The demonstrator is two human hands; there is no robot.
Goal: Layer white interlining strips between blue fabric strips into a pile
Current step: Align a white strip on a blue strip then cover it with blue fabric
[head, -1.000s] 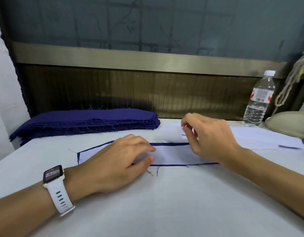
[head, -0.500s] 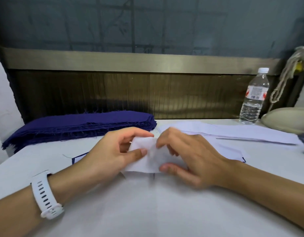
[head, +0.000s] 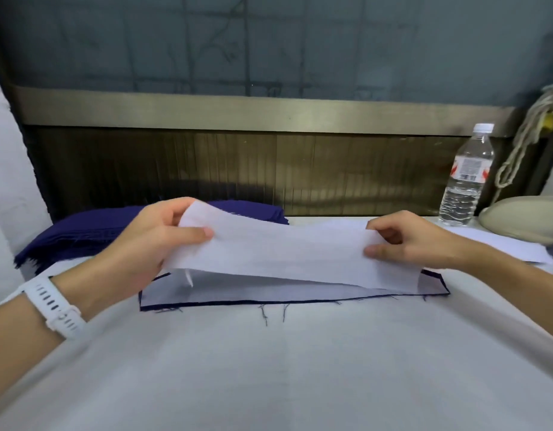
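— Where's the white interlining strip?
— Centre frame, held over the blue fabric strip, whose near edge shows. The left hand pinches one end, the right hand the other. The table spreads wide below.

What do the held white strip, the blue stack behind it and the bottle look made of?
The white strip: thin matte sheet, probably nonwoven interlining; it sags softly and shows no weave.
The blue stack: matte woven cloth; loose threads fray from its edges.
The bottle: clear glossy plastic, likely; see-through ribbed wall, white cap.
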